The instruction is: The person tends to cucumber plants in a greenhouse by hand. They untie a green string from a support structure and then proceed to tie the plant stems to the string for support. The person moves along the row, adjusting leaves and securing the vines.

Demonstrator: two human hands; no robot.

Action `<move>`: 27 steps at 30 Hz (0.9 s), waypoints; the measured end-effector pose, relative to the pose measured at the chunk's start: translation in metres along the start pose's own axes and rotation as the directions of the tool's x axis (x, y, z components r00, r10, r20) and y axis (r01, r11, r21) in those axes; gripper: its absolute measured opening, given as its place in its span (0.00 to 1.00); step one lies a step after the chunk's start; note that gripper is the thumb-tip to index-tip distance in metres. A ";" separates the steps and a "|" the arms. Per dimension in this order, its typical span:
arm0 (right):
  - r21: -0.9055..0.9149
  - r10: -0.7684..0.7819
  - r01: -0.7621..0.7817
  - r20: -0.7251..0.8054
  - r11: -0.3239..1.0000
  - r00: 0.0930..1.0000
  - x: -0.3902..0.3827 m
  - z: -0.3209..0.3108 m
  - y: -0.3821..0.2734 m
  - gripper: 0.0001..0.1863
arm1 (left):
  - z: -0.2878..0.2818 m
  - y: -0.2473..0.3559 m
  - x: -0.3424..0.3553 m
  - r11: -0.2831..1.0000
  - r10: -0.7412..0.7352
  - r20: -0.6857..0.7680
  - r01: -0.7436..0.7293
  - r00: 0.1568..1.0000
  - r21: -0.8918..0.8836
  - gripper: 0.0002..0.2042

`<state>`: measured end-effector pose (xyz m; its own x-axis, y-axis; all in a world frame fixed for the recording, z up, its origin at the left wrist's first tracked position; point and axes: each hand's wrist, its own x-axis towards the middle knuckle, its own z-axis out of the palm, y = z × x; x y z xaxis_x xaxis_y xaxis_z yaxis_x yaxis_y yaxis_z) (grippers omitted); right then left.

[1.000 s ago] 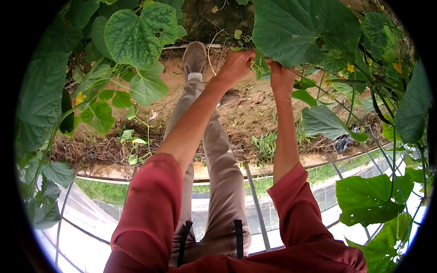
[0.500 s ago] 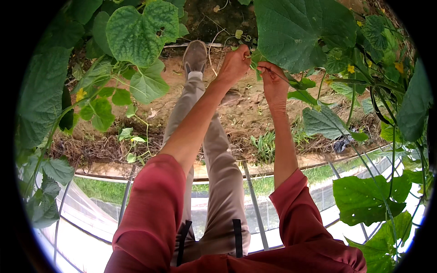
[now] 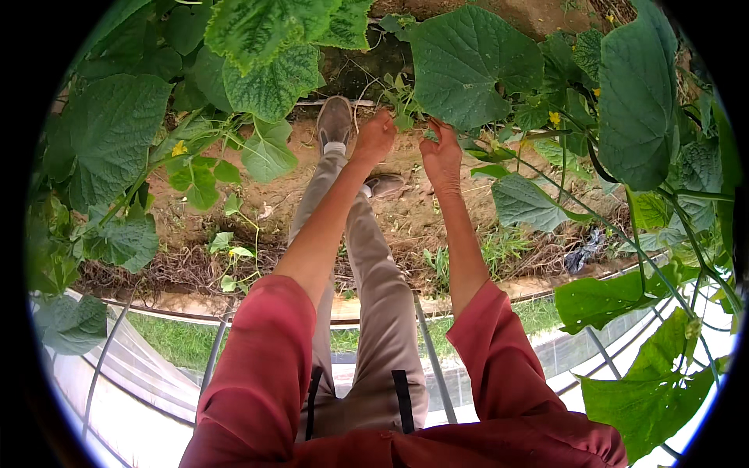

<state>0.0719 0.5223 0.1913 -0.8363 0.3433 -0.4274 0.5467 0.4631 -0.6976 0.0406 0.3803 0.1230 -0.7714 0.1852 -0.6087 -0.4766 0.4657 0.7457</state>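
My left hand (image 3: 375, 137) is closed, its fingers curled in beside a small light-green vine shoot (image 3: 402, 101) with little leaves. Whatever those fingers may hold is hidden. A short gap to the right, my right hand (image 3: 442, 158) has thumb and fingers pinched together just below the lower edge of a large dark-green leaf (image 3: 468, 66). What lies in that pinch is too small to make out. Thin stems and smaller leaves reach toward the right hand from the right.
Broad-leaved vines with yellow flowers (image 3: 179, 148) crowd both sides. Below the hands is bare brown soil (image 3: 269, 187) with dry roots and grass tufts (image 3: 499, 253). My shoe (image 3: 335, 123) stands on the soil. Behind me are metal poles (image 3: 435, 359) and clear sheeting.
My hands have come lower in the view, and the left one has drawn away to the left from the leaf between them. The surrounding leaves have shifted with the view.
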 end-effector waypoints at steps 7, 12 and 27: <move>0.115 0.136 -0.152 0.138 0.982 0.981 -0.036 -0.041 -0.066 0.26 | -0.061 0.025 -0.054 0.982 -0.158 0.008 0.156 0.987 0.107 0.04; 0.256 0.056 -0.128 0.269 0.958 0.961 -0.081 -0.077 -0.063 0.19 | -0.101 0.088 -0.087 0.959 -0.043 -0.096 0.068 0.994 0.276 0.06; 0.199 0.236 -0.270 0.181 0.942 0.955 -0.368 -0.299 -0.080 0.15 | -0.095 0.339 -0.298 0.954 0.182 0.499 -0.276 0.847 0.120 0.05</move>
<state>0.3480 0.6033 0.5766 -0.6773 0.2893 -0.6764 0.7326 0.1814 -0.6560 0.0690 0.4008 0.5830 -0.5299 0.6739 -0.5149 -0.1910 0.4967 0.8467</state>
